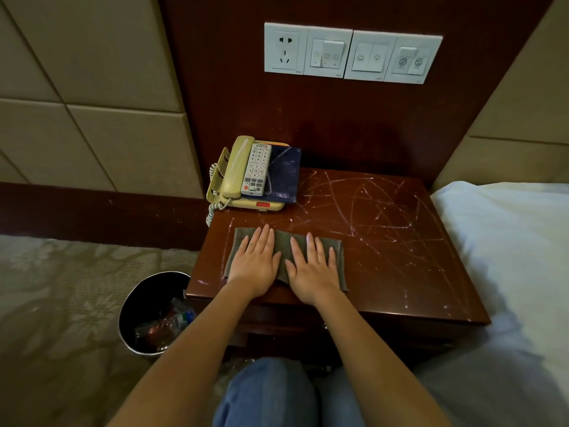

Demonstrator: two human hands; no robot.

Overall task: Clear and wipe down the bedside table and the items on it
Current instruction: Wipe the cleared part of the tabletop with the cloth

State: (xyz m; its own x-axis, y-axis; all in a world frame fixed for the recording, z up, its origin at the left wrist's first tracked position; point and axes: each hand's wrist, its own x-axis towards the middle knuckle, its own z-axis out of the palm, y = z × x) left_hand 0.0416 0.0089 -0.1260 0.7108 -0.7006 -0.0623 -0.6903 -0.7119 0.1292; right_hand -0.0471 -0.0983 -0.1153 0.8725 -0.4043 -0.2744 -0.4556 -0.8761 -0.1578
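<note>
A dark red wooden bedside table (385, 241) carries white streaks over most of its top. A grey-green cloth (284, 241) lies flat near the front left edge. My left hand (257, 263) and my right hand (312, 268) press on the cloth side by side, fingers straight. At the back left corner sits a beige telephone (235, 174) with its handset on the cradle. A white remote control (257, 169) and a dark blue booklet (284, 174) lie on top of the telephone.
A black metal bin (154, 315) with plastic rubbish stands on the carpet left of the table. A white bed (508, 257) adjoins the table on the right. A socket and switch panel (352, 52) is on the wall above.
</note>
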